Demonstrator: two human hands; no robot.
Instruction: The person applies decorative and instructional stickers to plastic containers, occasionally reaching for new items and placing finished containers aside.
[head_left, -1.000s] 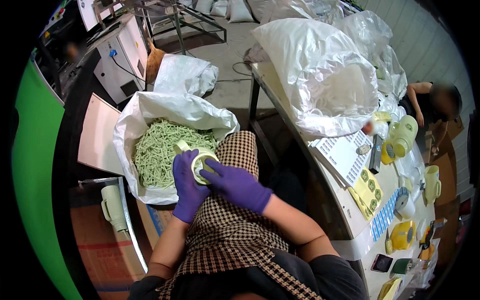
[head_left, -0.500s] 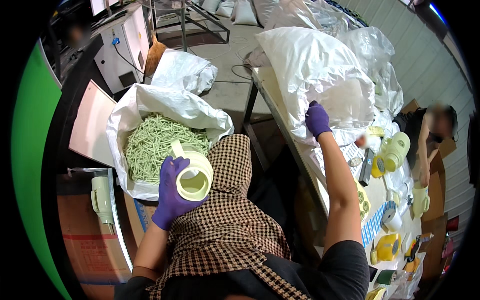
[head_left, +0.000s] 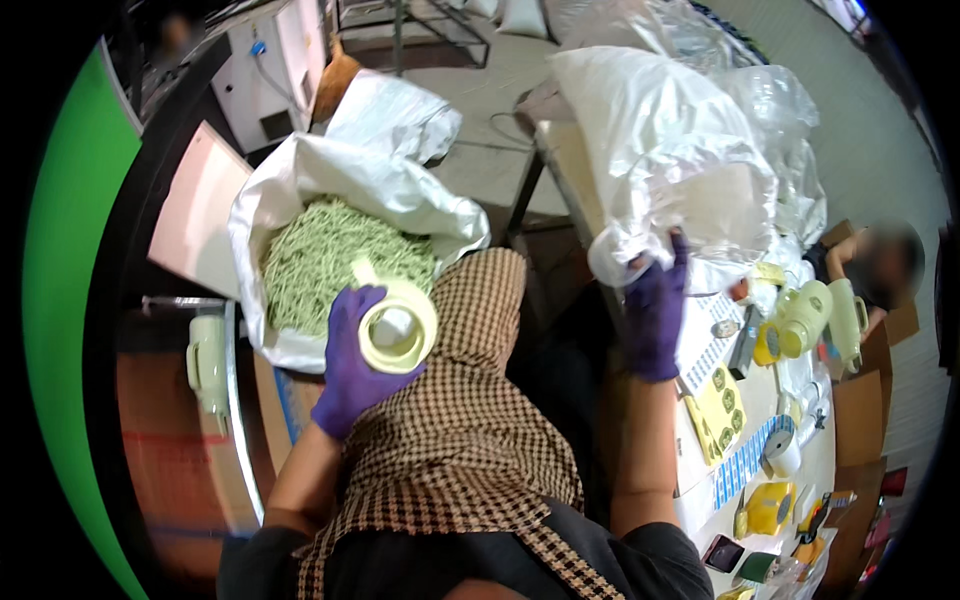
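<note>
My left hand (head_left: 358, 350), in a purple glove, grips a pale green jug body (head_left: 425, 318) with a handle, its round open end facing up toward me. A sack (head_left: 262, 190) of pale green sticks or strips (head_left: 335, 255) stands just beyond it. My right hand (head_left: 655, 315), gloved too and smeared by motion, has its thumb and fingers at a translucent round cup-like piece (head_left: 607, 258). Behind that hand a large white plastic bag (head_left: 640, 120) lies with its mouth toward me on the table.
On the right table (head_left: 690, 480) lie a sticker sheet (head_left: 718, 415), a white roll (head_left: 783, 455), yellow tape (head_left: 770, 508) and a green jug (head_left: 805, 318). Another person (head_left: 885, 270) works beyond it. At my left, another pale green jug (head_left: 207, 365) sits by a metal rail.
My right hand has come out of the white bag and back toward me, with a translucent round piece at its fingers. The left hand keeps hold of the jug body. The view has shifted slightly.
</note>
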